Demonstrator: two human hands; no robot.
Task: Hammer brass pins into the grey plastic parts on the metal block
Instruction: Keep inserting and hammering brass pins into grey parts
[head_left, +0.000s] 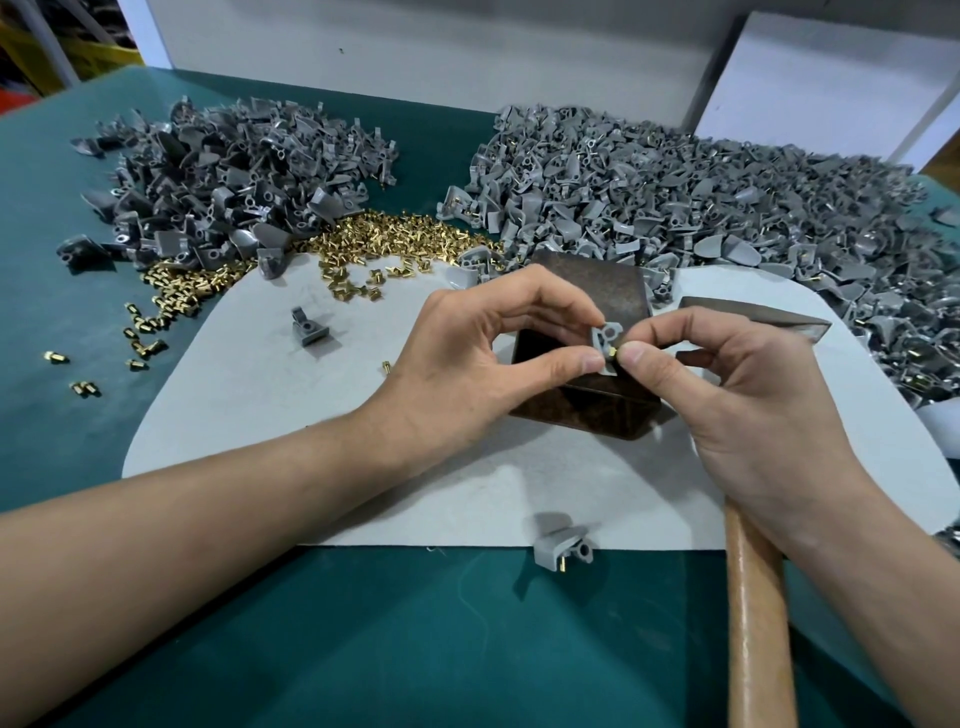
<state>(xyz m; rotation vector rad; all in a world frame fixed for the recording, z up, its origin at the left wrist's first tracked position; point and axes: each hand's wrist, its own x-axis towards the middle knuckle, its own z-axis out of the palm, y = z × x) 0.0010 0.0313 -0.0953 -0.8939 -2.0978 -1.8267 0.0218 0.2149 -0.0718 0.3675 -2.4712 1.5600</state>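
Over the block (592, 291), your left hand (467, 364) pinched the part (605, 335) by its edges; it was probably light, stiff plastic. Your right hand (743, 405) pinched the tiny pin (613, 353), likely slippery.

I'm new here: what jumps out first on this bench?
Grey plastic parts fill the far side of the green table in two heaps, the left heap smaller than the right heap, with gleaming brass pins spilled between them. In the middle, over a dark metal block, the left hand pinches one grey part and the right hand holds a brass pin to it; a wooden-handled hammer lies beneath the right hand.
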